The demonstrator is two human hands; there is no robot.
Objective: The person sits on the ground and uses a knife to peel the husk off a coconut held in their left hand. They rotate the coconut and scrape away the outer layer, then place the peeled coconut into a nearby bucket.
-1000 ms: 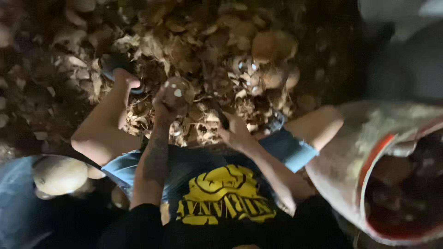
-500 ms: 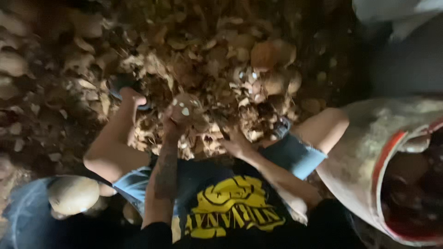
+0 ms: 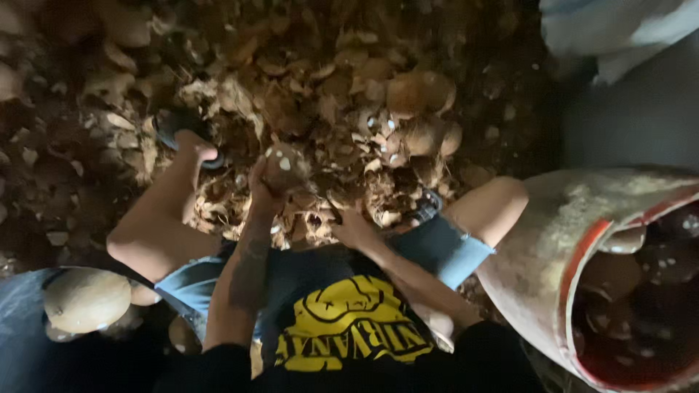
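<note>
I sit on the ground with knees spread, facing a heap of brown coconut husk pieces and shells (image 3: 328,109). My left hand (image 3: 266,185) is shut on a brown, partly peeled coconut (image 3: 285,166), held up over the heap between my legs. My right hand (image 3: 354,227) rests low on the husk pieces in front of me; whether it grips anything is hidden. Several round peeled coconuts (image 3: 419,94) lie at the far side of the heap.
A large dirty bucket with a red rim (image 3: 582,276) stands at my right, holding dark coconuts. A pale round coconut (image 3: 86,298) sits in a dark container at lower left. My sandalled left foot (image 3: 191,138) rests on the husks. A pale sack (image 3: 619,29) lies top right.
The view has shifted slightly, so the heap sits higher in frame. My left hand keeps the coconut raised; the right hand stays low on the husks.
</note>
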